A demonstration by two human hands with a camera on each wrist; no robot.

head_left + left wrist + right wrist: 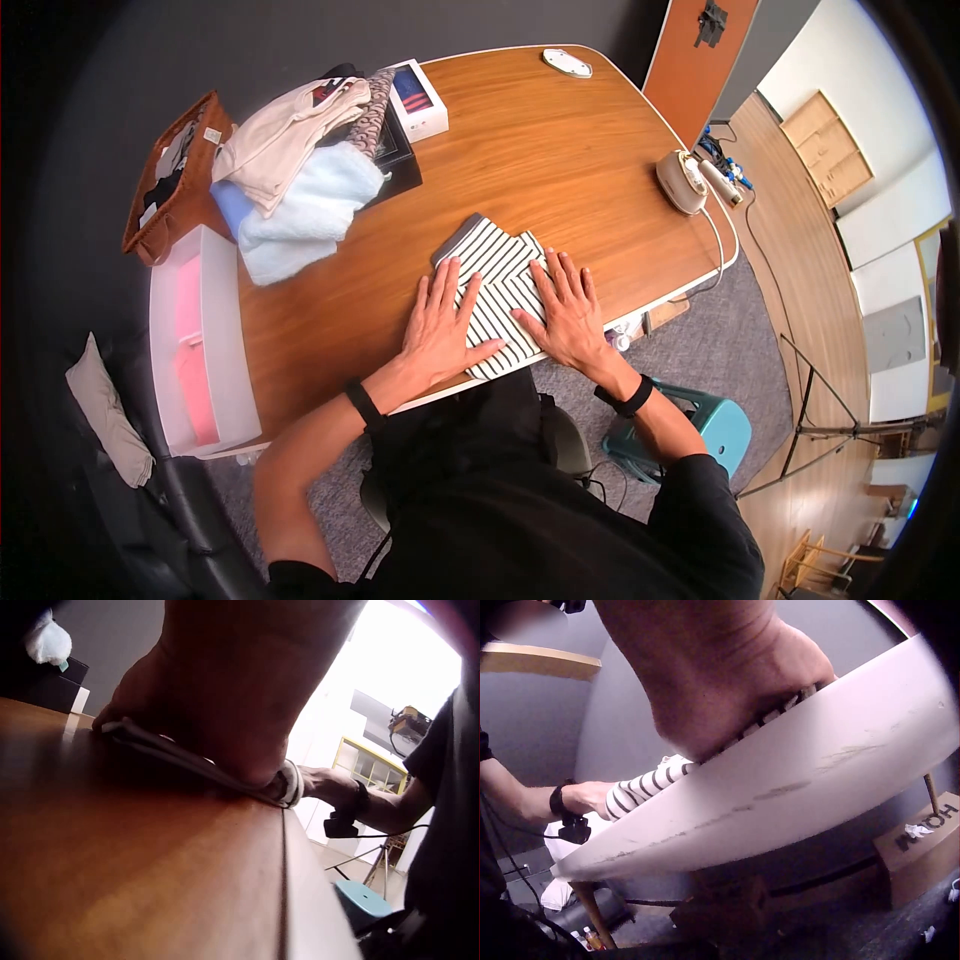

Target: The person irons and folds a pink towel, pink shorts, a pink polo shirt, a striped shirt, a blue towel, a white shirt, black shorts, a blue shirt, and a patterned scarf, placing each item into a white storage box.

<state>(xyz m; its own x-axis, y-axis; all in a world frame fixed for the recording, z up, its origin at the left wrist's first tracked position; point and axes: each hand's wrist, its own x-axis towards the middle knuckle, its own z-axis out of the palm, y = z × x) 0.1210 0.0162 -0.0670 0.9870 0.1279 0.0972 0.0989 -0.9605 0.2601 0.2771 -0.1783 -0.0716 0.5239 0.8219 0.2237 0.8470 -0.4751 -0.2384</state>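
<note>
A folded black-and-white striped cloth garment (497, 300) with a grey edge at its far end lies at the table's front edge. My left hand (432, 328) rests flat on its left side, fingers straight and spread, thumb reaching across the stripes. Along the right side lies my right hand (573, 318), palm down with straight fingers. In the left wrist view the cloth (180, 754) shows as a thin layer under the palm. The right wrist view has the striped fold (646, 787) right at the white table edge (780, 780); the right fingers are hidden there.
Light clothes (300, 215) are heaped at the left, beside a brown basket (205, 110), a white box (425, 115) and a white bin (245, 390) with pink items. An iron (680, 182) with a cord stands at the right edge. A teal stool (725, 430) is below.
</note>
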